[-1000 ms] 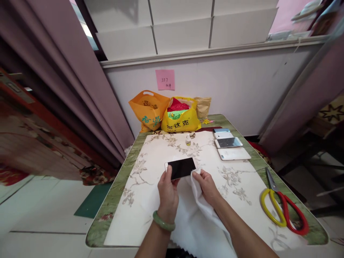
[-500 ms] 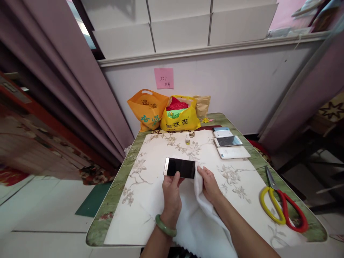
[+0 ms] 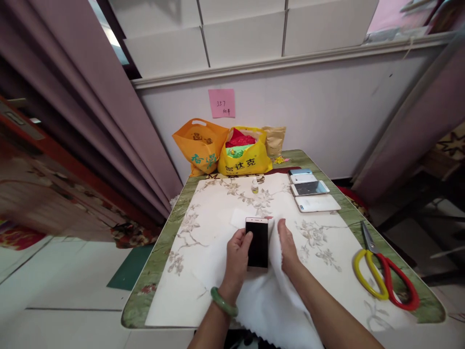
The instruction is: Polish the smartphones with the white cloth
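A smartphone with a dark screen and pale frame stands upright in view, its top end pointing away from me. My left hand grips its left edge, thumb lying over the front. On that wrist is a green bangle. White cloth spreads beneath the phone and drapes toward me over the table's near edge. My right hand holds a raised fold of this cloth along the phone's right side; some of its fingers are hidden behind the fold.
Several phones lie at the right, with red-and-yellow-handled scissors nearer me. A small bottle stands toward the back. Behind it are an orange bag, a yellow bag and a brown paper pouch.
The phone has turned from lying sideways to lengthwise and shifted right, over the cloth. My right hand has moved slightly right, and cloth now shows beyond the phone's top left.
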`<state>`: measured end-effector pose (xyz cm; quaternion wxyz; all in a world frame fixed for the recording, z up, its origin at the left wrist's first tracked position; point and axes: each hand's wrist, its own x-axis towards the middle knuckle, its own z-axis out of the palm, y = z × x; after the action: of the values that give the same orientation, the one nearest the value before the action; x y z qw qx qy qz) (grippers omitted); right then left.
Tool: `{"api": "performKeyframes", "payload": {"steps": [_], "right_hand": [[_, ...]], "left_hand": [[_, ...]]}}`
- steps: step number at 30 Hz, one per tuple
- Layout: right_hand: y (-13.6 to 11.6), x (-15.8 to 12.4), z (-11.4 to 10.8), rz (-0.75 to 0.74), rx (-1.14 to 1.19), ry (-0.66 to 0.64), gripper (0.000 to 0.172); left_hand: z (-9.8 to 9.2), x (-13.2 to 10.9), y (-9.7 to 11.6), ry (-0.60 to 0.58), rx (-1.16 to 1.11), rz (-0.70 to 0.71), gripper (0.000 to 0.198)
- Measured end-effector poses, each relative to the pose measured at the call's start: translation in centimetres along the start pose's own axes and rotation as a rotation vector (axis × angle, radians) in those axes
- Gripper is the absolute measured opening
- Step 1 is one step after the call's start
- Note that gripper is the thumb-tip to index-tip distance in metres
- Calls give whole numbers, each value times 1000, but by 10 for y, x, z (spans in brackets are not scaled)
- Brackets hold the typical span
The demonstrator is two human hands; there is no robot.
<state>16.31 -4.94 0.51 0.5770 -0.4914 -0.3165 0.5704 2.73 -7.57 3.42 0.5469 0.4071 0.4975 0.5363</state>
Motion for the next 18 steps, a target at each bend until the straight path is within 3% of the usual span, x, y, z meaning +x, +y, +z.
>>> {"api": "performKeyframes", "payload": {"steps": [4, 8, 15, 18], "right_hand": [[-1, -6, 7, -39, -33, -45, 47], [4, 0, 5, -72, -109, -96, 39], [6, -2, 6, -165, -352, -290, 33], [7, -5, 6, -179, -364, -327, 36]], "left_hand": [[4, 2, -9, -48, 167, 29, 30], [9, 4, -10, 45, 218, 95, 28], [9, 21, -5, 312, -31, 66, 29], [-2, 26, -4, 297, -208, 4, 31]]}}
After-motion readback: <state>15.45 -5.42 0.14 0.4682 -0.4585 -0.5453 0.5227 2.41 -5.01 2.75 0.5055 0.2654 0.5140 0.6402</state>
